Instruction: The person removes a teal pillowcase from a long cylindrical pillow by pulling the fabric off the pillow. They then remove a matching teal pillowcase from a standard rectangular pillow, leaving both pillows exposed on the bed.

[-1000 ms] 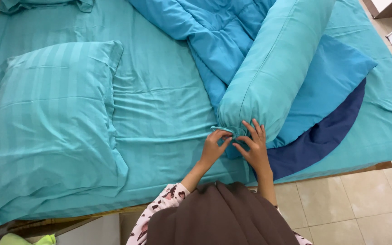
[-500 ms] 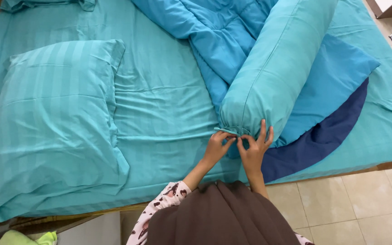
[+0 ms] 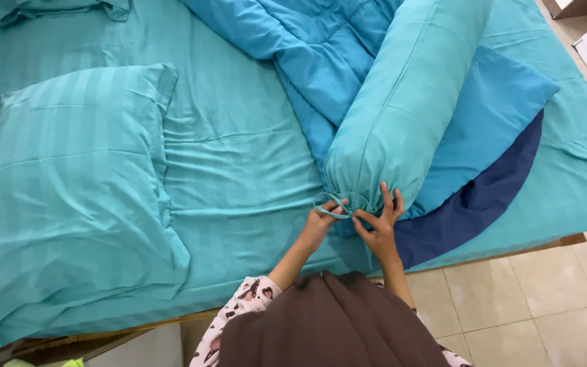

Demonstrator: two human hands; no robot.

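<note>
A long teal bolster (image 3: pixel 409 102) lies diagonally on the bed, its near end gathered shut with a thin teal drawstring (image 3: pixel 331 205). My left hand (image 3: pixel 321 224) pinches a loop of that drawstring just left of the gathered end. My right hand (image 3: pixel 380 221) holds the string at the gathered end, fingers spread against the bolster's cover. A brown cloth (image 3: pixel 334 326) on my front hides my lower arms.
A large striped teal pillow (image 3: pixel 76 197) lies at the left on the teal bedsheet (image 3: pixel 239 170). A blue quilt (image 3: pixel 307 54) is bunched behind the bolster, and a blue and navy pillow (image 3: pixel 490 156) lies under it. Beige floor tiles (image 3: pixel 531 306) show at the lower right.
Both hands have stayed at the bolster's near end. A loop of the drawstring now shows pulled out to the left between my fingers.
</note>
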